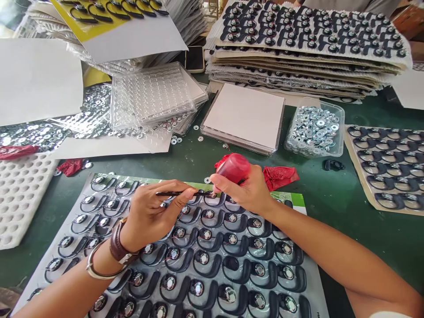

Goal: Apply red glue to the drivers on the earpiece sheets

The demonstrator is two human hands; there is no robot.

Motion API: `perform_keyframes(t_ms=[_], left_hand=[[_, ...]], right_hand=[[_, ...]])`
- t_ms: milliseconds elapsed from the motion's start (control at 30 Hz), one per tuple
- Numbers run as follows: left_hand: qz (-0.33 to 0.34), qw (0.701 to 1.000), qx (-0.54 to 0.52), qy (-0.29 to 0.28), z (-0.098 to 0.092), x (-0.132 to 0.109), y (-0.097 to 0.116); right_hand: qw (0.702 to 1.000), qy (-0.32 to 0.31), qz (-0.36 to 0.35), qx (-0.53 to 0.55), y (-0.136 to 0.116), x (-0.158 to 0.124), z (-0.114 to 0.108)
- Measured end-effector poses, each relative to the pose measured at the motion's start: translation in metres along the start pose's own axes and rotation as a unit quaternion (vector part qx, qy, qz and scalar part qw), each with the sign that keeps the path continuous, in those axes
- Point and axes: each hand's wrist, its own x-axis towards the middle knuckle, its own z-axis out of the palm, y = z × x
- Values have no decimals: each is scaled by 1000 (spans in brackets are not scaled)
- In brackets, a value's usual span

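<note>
My left hand [155, 212] pinches a thin black stick [185, 193] that lies level, its tip reaching toward my right hand. My right hand [247, 187] is wrapped round a small red squeeze bottle [234, 168], tilted over the far edge of a sheet [309, 278] covered in rows of black ear-hook parts [202, 260] with round metal discs. Both hands hover over the sheet's far rows. A watch and a bangle are on my left wrist.
A clear tub of metal washers [314, 130] stands beyond the right hand, next to a flat white pad [245, 115]. Stacked sheets of ear-hooks [308, 39] sit at the back, another sheet [387, 163] at right. Clear blister trays [152, 95], a white foam tray [20, 198] and red rags [280, 176] lie around.
</note>
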Motion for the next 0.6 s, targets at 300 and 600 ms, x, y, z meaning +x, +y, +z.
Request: perform_keyframes(t_ms=[300, 600], left_hand=[[209, 975, 68, -36, 12, -14, 27], [302, 947, 85, -61, 38, -15, 32]], right_hand=[[995, 27, 49, 77, -8, -21, -46], [988, 61, 41, 135, 29, -35, -26]])
